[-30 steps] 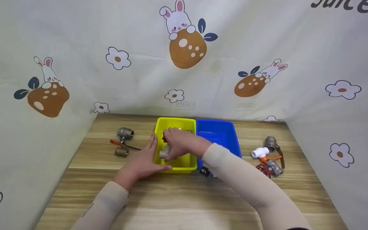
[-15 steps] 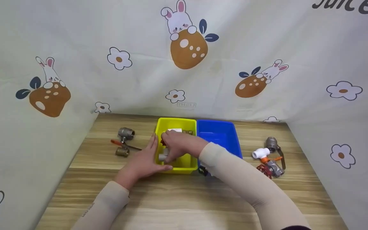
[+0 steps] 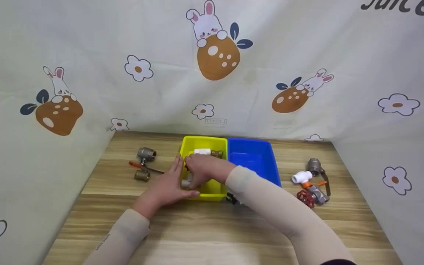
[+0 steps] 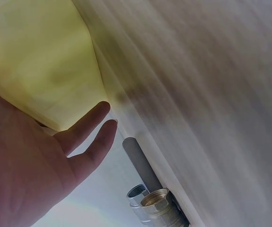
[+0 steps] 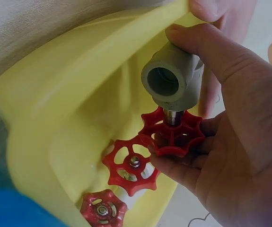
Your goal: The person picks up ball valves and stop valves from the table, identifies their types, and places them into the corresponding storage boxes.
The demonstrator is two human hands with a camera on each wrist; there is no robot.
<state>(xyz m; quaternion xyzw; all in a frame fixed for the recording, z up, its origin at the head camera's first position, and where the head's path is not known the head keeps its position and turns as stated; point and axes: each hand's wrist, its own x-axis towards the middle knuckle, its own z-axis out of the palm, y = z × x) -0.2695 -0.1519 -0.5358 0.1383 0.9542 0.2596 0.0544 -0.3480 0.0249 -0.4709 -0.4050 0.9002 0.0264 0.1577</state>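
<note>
My right hand [image 3: 210,167] reaches into the yellow bin [image 3: 212,198] and grips a grey valve [image 5: 185,90] with a red handwheel. In the right wrist view the thumb lies on the grey body and the fingers curl by the wheel. Two more red-handwheel valves, one with its wheel [image 5: 121,177] beside the held valve, lie in the bin. A white valve body [image 3: 201,151] and a brass one [image 3: 217,154] show at the bin's back. My left hand [image 3: 166,189] rests against the bin's near left corner, fingers extended along its side and thumb at the front rim.
Beside the yellow bin stands a blue bin [image 3: 250,158]. On the table's left lie a steel valve [image 3: 147,154] and a brass valve [image 3: 142,175]. At right are a steel valve [image 3: 314,166], a white valve [image 3: 302,177] and a red handwheel valve [image 3: 306,198]. A printed curtain stands behind.
My right hand has shifted slightly left and toward me inside the yellow bin, uncovering the white and brass valve bodies behind it. The left hand keeps its place on the bin.
</note>
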